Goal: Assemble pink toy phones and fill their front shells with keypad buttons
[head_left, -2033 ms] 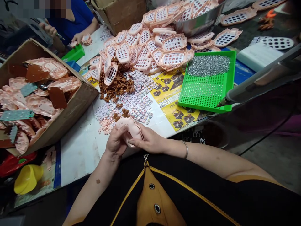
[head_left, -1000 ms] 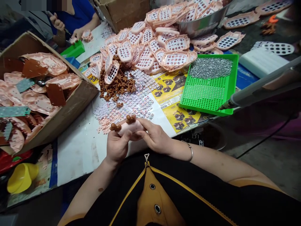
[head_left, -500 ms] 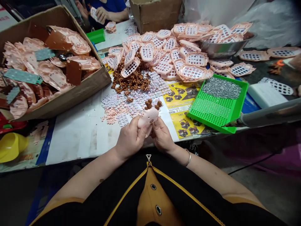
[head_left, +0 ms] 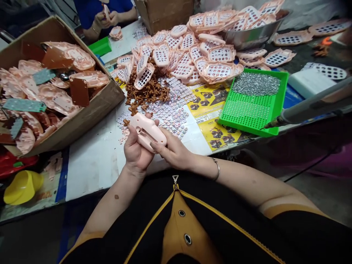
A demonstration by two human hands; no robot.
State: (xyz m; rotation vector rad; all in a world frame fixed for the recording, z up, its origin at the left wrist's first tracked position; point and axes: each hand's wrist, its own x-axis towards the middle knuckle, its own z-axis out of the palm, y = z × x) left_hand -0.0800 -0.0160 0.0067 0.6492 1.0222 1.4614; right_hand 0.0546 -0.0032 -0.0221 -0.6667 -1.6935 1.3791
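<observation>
A pink plastic toy shell (head_left: 147,131) with brown antlers at its far end lies tilted between my hands, an elongated recess facing up. My left hand (head_left: 139,148) cradles it from below and the left, thumb along its edge. The fingers of my right hand (head_left: 173,147) are closed on its near right end. Just beyond the shell are a heap of brown antler pieces (head_left: 154,89) and many small white printed pieces (head_left: 177,104) spread on the table. Past them rises a pile of pink shells with white dotted panels (head_left: 185,69).
A cardboard box (head_left: 90,115) of pink parts stands at left, a yellow cup (head_left: 23,187) near it. At right, a green tray (head_left: 247,115) holds small silvery screws; a pen-shaped tool (head_left: 310,104) juts in over it. Across the table a person in blue (head_left: 106,18) handles a pink part.
The pink shell has been turned over to show its recessed side, antlers now pointing left. My left palm has rolled upward under it. The whole view has shifted slightly.
</observation>
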